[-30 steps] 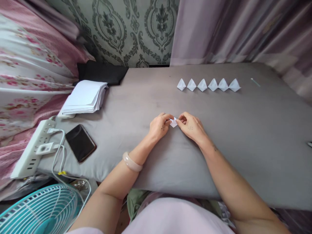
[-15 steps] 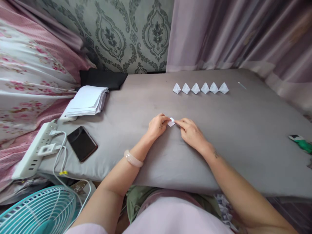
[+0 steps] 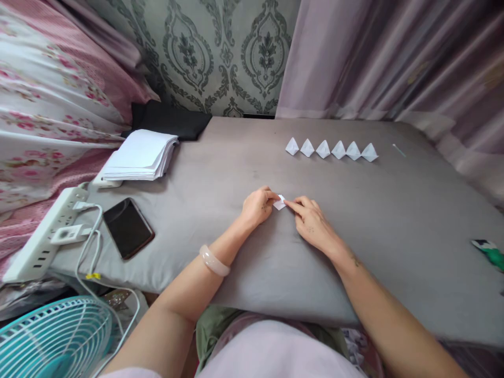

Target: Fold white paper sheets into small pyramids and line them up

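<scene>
A small piece of folded white paper lies on the grey cloth surface between my two hands. My left hand has its fingers closed on the paper's upper left side. From the other side, my right hand grips the right edge, its index finger reaching onto the paper and its other fingers curled. Fingertips cover part of the folds. Farther back stands a row of several folded white paper pieces, pointed at the top and much alike.
To the left are a stack of white paper, a black folded item, a phone and a power strip with cables. A teal fan stands below the edge. A thin white stick and a green object lie right.
The view has tilted and shifted slightly, so the whole scene sits a little differently. Both hands stay at the folded paper, with hardly any visible change in their grip.
</scene>
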Demonstrator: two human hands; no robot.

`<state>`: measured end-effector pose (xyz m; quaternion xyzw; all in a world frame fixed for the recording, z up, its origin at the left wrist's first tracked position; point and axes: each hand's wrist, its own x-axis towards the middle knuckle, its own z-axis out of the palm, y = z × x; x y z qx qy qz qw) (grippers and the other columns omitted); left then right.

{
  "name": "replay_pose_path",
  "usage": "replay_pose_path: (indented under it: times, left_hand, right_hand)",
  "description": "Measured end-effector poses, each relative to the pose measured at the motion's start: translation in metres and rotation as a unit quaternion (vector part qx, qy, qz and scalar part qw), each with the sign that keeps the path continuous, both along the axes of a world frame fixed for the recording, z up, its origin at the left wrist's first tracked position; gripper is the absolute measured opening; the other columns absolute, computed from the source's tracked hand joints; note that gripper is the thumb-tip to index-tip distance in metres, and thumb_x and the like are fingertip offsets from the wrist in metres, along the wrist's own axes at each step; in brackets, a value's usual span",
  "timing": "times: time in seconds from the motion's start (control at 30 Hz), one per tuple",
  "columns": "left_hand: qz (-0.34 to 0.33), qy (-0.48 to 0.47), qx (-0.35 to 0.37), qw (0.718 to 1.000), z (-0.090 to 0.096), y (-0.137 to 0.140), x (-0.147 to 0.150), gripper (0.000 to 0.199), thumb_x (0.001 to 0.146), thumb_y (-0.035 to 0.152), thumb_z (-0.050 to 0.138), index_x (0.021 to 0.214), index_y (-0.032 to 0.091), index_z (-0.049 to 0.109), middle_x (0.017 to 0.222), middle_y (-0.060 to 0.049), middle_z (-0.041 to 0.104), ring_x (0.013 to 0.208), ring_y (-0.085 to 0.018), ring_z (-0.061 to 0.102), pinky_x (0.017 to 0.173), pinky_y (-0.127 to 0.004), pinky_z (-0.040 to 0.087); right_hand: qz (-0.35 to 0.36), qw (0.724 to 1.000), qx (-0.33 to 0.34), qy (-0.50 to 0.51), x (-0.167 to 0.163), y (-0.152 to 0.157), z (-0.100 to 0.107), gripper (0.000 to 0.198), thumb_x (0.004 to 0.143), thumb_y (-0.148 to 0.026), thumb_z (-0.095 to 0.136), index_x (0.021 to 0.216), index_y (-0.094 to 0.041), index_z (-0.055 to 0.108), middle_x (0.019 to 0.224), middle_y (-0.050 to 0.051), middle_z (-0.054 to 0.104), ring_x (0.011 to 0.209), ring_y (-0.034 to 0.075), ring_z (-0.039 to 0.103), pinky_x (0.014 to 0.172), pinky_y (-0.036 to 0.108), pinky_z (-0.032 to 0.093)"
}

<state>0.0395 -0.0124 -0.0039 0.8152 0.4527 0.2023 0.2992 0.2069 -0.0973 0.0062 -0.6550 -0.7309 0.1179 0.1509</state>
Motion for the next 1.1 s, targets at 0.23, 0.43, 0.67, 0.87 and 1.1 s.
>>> replay_pose_path:
  times: [0.23,0.43,0.67,0.87,1.1]
  left_hand:
    - [0.010,-0.046,-0.048,0.998,0.001,0.004,-0.005,0.027,0.086,0.018,0.049,0.098,0.020,0.073,0.093,-0.005,0.069,0.081,-0.015,0.063,0.077,-0.025,0.047]
    - [0.116,-0.089,-0.134,0.980,0.004,0.007,-0.019,0.029,0.085,0.019,0.047,0.103,0.012,0.068,0.064,-0.002,0.064,0.060,-0.012,0.059,0.064,-0.022,0.046]
    - [0.069,-0.041,-0.094,0.992,0.013,-0.004,-0.011,0.018,0.079,0.026,0.061,0.087,0.015,0.074,0.076,-0.005,0.071,0.070,-0.014,0.060,0.066,-0.023,0.045]
    - [0.083,-0.037,-0.093,0.991,0.015,-0.003,-0.009,0.015,0.078,0.024,0.064,0.085,0.017,0.075,0.081,-0.005,0.073,0.074,-0.015,0.062,0.070,-0.024,0.046]
    - [0.099,-0.020,-0.115,0.988,0.015,-0.001,-0.006,0.018,0.078,0.026,0.062,0.084,0.016,0.076,0.074,-0.005,0.071,0.071,-0.015,0.060,0.064,-0.023,0.044]
  right_hand:
    - [-0.001,0.999,-0.004,-0.039,-0.003,0.001,0.006,0.054,0.086,-0.006,0.036,0.128,-0.031,0.061,0.112,0.008,0.060,0.098,0.022,0.052,0.084,0.035,0.043]
    - [-0.003,0.999,-0.040,-0.022,-0.002,0.009,0.014,0.051,0.086,-0.007,0.040,0.123,-0.031,0.065,0.115,0.006,0.062,0.101,0.021,0.054,0.077,0.031,0.042]
    - [-0.012,0.998,-0.064,0.001,0.004,0.025,0.013,0.045,0.083,-0.008,0.044,0.111,-0.032,0.071,0.111,0.004,0.065,0.099,0.019,0.059,0.078,0.028,0.044]
    - [-0.033,0.997,-0.061,0.038,0.007,0.031,0.009,0.039,0.081,-0.014,0.049,0.106,-0.032,0.073,0.109,0.002,0.068,0.088,0.016,0.062,0.076,0.026,0.045]
    - [-0.050,0.996,-0.058,0.048,0.007,0.034,0.009,0.034,0.080,-0.021,0.049,0.096,-0.032,0.076,0.105,0.000,0.070,0.084,0.016,0.063,0.073,0.028,0.045]
